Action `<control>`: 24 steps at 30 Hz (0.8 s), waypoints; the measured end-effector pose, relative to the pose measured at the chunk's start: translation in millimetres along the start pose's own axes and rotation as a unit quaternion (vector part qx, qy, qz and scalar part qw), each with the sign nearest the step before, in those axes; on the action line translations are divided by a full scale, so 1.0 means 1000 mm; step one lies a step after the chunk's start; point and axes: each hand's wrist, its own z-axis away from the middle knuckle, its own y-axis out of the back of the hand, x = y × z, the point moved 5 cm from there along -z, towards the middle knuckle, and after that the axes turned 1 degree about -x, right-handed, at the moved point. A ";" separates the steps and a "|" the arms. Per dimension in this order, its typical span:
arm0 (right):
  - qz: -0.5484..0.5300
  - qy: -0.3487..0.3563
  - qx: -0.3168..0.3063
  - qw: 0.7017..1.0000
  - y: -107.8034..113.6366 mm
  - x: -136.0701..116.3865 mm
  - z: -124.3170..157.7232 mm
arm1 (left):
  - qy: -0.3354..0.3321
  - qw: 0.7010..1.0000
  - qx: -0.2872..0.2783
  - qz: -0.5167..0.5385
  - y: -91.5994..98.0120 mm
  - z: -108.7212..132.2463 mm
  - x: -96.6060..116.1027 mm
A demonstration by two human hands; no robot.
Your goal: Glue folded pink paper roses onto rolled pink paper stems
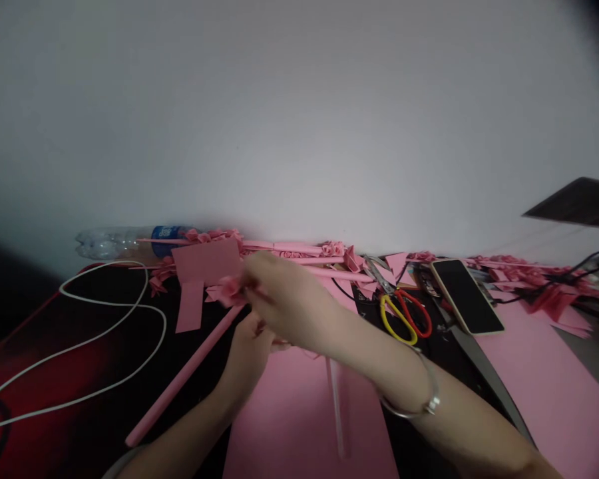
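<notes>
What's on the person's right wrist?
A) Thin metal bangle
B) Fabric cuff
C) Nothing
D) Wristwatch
A: a thin metal bangle circles the wrist behind the right hand, and no watch face or fabric shows there.

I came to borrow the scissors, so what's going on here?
One person is working with bare hands: the right hand pinches a pink paper flower at the top of a pink paper stick, with the left hand close beside it. Red-and-yellow scissors lie to the right, near a phone.
</notes>
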 end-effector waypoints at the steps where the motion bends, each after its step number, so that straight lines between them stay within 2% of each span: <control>1: -0.034 -0.025 0.042 0.998 0.016 0.011 0.013 | 0.011 0.997 -0.017 0.068 -0.002 0.005 -0.003; 3: -0.063 -0.074 0.132 0.987 0.040 0.036 0.042 | 0.055 0.967 -0.056 0.242 -0.006 0.013 -0.008; 5: -0.101 -0.134 0.160 0.973 0.046 0.060 0.070 | 0.098 0.926 -0.078 0.356 -0.009 0.016 -0.010; 6: -0.117 -0.155 0.170 0.966 0.043 0.069 0.084 | 0.110 0.919 -0.081 0.370 -0.009 0.016 -0.010; 9: -0.144 -0.184 0.163 0.958 0.020 0.086 0.114 | 0.122 0.920 -0.079 0.363 -0.008 0.015 -0.007; 14: -0.167 -0.163 0.158 0.960 -0.019 0.089 0.139 | 0.112 0.926 -0.086 0.349 -0.008 0.017 -0.005; 20: -0.177 -0.125 0.173 0.961 -0.026 0.082 0.145 | 0.052 0.948 -0.070 0.306 -0.006 0.022 -0.004; 24: -0.142 -0.113 0.172 0.968 -0.028 0.081 0.144 | 0.035 0.957 -0.060 0.281 -0.003 0.024 -0.001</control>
